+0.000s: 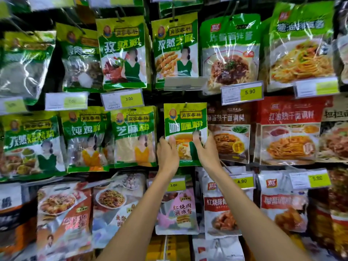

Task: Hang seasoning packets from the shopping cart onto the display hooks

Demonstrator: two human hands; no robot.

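A green and yellow seasoning packet (185,121) with a curry dish picture hangs upright in the middle of the display wall. Its top slot sits at a metal hook (186,105). My left hand (168,154) grips the packet's lower left edge, thumb on the front. My right hand (205,148) grips its lower right edge, thumb pressed on the front. Both arms reach up from below. The shopping cart is out of view.
Rows of hanging packets surround it: a green sesame packet (134,136) to the left, a brown noodle sauce packet (228,134) to the right, a green cumin packet (176,49) above. Yellow price tags (250,92) stick out on rails. A pink packet (178,210) hangs below.
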